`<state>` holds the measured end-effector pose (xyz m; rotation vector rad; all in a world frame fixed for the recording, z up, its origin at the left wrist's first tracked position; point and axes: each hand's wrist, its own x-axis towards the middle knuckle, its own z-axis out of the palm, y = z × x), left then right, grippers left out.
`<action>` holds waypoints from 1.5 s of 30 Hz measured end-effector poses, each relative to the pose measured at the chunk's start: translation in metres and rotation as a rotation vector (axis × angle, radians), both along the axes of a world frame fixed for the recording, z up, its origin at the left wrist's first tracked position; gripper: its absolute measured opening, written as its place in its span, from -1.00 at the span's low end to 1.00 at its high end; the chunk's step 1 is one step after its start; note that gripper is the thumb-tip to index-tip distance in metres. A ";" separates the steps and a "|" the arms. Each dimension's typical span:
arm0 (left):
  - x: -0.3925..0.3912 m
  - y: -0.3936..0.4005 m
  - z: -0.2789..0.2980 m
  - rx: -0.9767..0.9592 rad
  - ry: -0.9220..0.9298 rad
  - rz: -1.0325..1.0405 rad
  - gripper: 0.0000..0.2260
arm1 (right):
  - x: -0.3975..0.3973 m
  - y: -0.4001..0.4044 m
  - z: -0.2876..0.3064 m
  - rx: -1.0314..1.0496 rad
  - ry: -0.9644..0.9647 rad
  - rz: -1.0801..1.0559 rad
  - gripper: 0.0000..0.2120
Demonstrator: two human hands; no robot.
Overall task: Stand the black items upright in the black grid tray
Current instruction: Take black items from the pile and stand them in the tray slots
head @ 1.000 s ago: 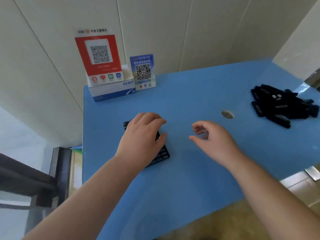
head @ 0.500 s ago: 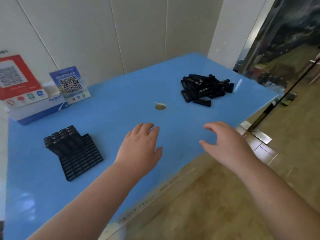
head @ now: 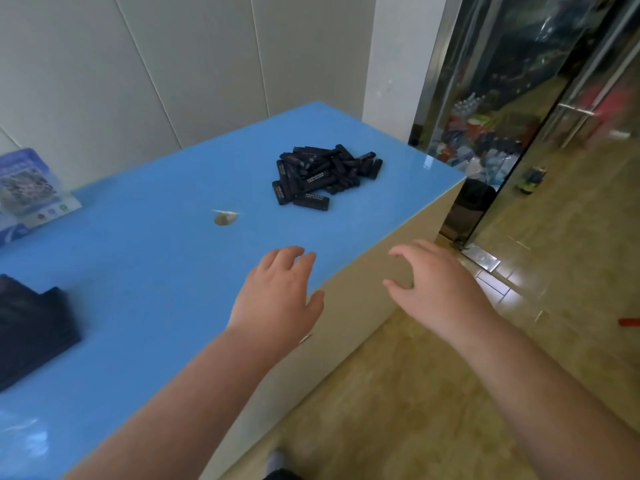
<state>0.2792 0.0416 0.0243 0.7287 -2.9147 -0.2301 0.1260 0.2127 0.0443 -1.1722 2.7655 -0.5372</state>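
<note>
The view swings right since the earlier frame: the left hand (head: 277, 299), which was down on the black grid tray (head: 33, 336), is now off it and out over the front of the blue table (head: 145, 265), and the right hand (head: 440, 289) has slid past the table's edge, hanging over the floor. Both hands are empty, fingers loosely spread and slightly bent, gripping nothing. The tray sits blurred at the far left edge of view, well apart from the pile of black items (head: 325, 173) heaped near the table's far right corner. Those pieces look like small, stiff, slim plastic sticks with white print on their sides, light enough for a fingertip pinch, smooth enough perhaps to slip; judging from their shape, taking one across its long flat sides near the middle should let it be tipped upright for a slot. They lie criss-crossed, so pulling one may drag its neighbours. Between hands and pile there is only a small round grey spot (head: 225, 218) on the table, flat and no real obstacle. A blue QR code sign (head: 27, 188) stands at the back left, out of the way.
</note>
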 end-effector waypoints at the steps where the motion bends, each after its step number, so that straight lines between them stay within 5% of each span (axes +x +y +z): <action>1: -0.008 0.002 0.000 -0.001 -0.004 -0.009 -0.47 | -0.007 0.002 0.001 0.001 0.000 -0.008 -0.56; 25: -0.233 -0.104 -0.028 0.054 0.006 -0.063 -0.55 | -0.206 -0.082 -0.012 0.065 -0.002 -0.044 -0.56; 33: -0.291 -0.122 -0.039 0.153 0.024 0.031 -0.67 | -0.246 -0.099 -0.024 0.086 -0.033 0.046 -0.57; 45: -0.349 -0.132 -0.035 0.020 -0.020 0.207 -0.68 | -0.315 -0.133 -0.034 0.063 -0.084 0.245 -0.60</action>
